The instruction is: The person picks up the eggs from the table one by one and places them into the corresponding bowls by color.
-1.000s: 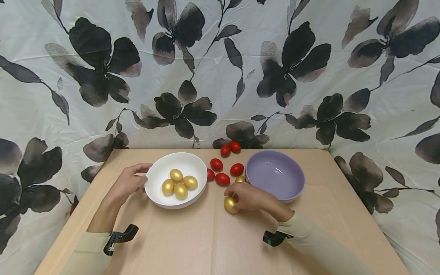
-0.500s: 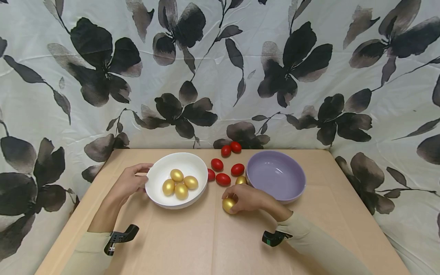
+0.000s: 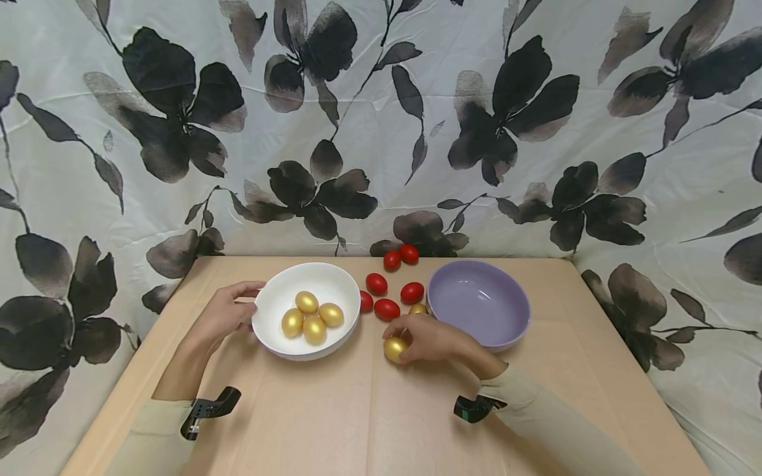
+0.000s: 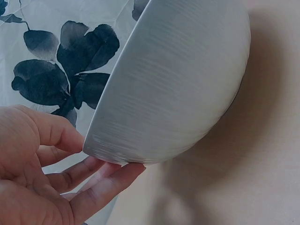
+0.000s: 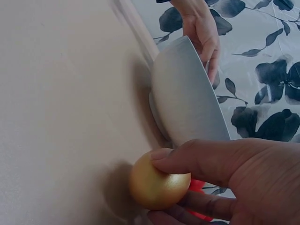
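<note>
In the head view my right hand [image 3: 428, 338] pinches a golden egg [image 3: 393, 350] between thumb and fingers, low over the table in front of the purple bowl. The right wrist view shows the thumb on top of this golden egg [image 5: 157, 185] and fingers beneath it. My left hand [image 3: 225, 312] rests its fingertips on the left side of a white bowl [image 3: 268, 340], which holds several golden eggs [image 3: 313, 330]. In the left wrist view, fairly straight fingers [image 4: 105, 190] touch the outer wall and rim of the white bowl [image 4: 173, 84].
The purple bowl [image 3: 518, 311] stands on the right. Several red eggs [image 3: 387, 309] lie scattered between the bowls toward the back. One more golden egg [image 3: 419, 309] sits against the purple bowl, partly behind my right hand. A floral cloth [image 3: 381, 132] hangs behind the table [image 3: 333, 423].
My right hand has moved slightly to the left with the golden egg in its grip. The left hand has stayed at the white bowl.
</note>
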`<state>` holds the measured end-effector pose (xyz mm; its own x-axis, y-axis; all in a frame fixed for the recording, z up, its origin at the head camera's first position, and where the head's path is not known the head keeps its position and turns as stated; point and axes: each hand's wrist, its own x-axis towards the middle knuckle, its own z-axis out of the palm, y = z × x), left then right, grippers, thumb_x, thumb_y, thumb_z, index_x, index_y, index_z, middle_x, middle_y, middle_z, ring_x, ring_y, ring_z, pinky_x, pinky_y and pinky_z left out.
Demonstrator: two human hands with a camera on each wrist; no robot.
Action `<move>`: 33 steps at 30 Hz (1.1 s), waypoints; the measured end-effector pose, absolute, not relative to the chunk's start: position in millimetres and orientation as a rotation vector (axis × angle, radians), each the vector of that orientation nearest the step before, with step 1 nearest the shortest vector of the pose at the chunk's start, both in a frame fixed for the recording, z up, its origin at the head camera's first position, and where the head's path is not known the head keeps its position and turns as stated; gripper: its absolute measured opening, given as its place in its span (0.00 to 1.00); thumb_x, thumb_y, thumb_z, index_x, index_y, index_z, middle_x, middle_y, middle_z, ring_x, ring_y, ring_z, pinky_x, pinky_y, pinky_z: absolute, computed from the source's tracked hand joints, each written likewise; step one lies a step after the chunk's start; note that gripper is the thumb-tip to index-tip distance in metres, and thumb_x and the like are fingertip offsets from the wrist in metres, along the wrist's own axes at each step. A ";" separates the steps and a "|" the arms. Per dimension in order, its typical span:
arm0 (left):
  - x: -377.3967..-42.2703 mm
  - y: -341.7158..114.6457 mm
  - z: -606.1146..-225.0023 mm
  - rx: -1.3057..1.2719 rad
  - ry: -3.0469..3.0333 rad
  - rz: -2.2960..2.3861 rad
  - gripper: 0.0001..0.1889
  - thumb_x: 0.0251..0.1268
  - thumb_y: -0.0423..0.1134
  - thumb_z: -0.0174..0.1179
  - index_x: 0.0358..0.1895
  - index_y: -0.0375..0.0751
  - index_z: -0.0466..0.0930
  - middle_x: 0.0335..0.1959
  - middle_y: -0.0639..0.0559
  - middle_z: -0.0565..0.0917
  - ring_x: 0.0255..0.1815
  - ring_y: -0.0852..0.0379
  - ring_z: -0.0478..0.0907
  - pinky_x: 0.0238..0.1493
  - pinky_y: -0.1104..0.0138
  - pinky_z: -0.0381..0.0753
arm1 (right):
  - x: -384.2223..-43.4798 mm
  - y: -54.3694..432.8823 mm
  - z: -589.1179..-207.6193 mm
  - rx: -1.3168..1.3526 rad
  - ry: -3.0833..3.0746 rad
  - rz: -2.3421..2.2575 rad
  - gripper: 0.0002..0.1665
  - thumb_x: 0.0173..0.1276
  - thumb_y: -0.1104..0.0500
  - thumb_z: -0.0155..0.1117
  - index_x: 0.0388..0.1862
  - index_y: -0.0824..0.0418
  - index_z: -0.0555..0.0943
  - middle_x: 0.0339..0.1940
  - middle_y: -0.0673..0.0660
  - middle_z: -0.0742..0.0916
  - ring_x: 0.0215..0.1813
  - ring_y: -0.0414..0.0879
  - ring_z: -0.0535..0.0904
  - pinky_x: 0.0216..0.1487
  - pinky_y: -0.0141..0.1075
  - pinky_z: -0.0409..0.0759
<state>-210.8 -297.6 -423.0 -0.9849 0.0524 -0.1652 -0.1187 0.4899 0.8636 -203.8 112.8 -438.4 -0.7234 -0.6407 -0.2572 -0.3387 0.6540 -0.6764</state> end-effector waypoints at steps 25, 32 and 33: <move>-210.4 -296.2 -421.0 -0.072 2.568 1.488 0.31 0.64 0.27 0.51 0.74 0.33 0.66 0.66 0.29 0.71 0.42 0.46 0.80 0.36 0.56 0.86 | -221.3 103.8 -407.7 -0.754 2.321 -1.071 0.27 0.60 0.65 0.73 0.56 0.43 0.84 0.54 0.45 0.83 0.57 0.51 0.76 0.48 0.39 0.83; -210.2 -296.3 -421.3 -0.072 2.569 1.488 0.31 0.64 0.27 0.51 0.74 0.34 0.66 0.66 0.30 0.71 0.43 0.45 0.80 0.36 0.58 0.86 | -227.7 95.4 -401.0 -0.804 2.338 -1.081 0.29 0.60 0.68 0.71 0.60 0.49 0.84 0.56 0.46 0.83 0.56 0.50 0.75 0.44 0.38 0.84; -210.2 -296.3 -421.3 -0.071 2.571 1.487 0.31 0.64 0.27 0.51 0.73 0.34 0.66 0.66 0.30 0.71 0.43 0.45 0.80 0.35 0.58 0.86 | -228.4 94.1 -399.9 -0.809 2.344 -1.076 0.29 0.60 0.68 0.71 0.60 0.49 0.84 0.57 0.47 0.83 0.56 0.50 0.75 0.41 0.37 0.84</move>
